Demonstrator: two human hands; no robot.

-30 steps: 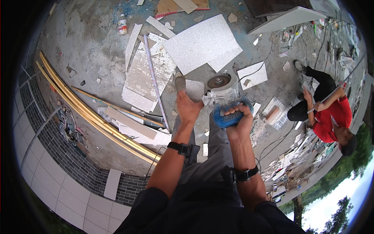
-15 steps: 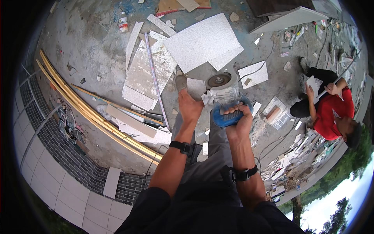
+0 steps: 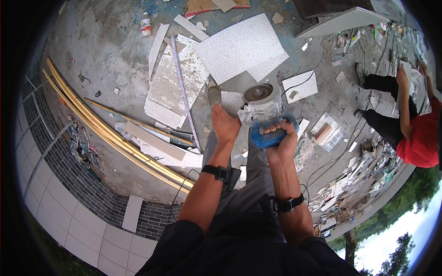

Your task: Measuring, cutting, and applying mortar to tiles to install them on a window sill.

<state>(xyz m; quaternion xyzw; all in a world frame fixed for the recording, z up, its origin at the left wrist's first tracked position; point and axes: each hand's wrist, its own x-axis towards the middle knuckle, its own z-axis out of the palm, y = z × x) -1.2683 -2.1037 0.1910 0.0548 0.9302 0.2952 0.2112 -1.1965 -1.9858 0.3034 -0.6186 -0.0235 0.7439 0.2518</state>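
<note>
My right hand is closed round the blue loop handle of a dusty handheld power cutter. A round dark disc shows at the cutter's far end, and crumpled white material is wrapped on its left side. Beside that wrapping is my left hand, its back toward me and its fingers mostly hidden. Its thumb side comes up against the wrapping; whether it grips anything is not visible. Just beyond the left hand is a shoe. Large speckled white tiles lie on the floor past the cutter.
Long yellow strips run along the left, near a dark brick-patterned wall. A measuring strip lies across broken tile. Cables and rubble cover the right side. A co-worker in red holds a pale piece there. A bottle stands far left.
The co-worker in red has moved rightward, partly out of view, and now seems more upright with the pale piece. My hands and the cutter have barely moved.
</note>
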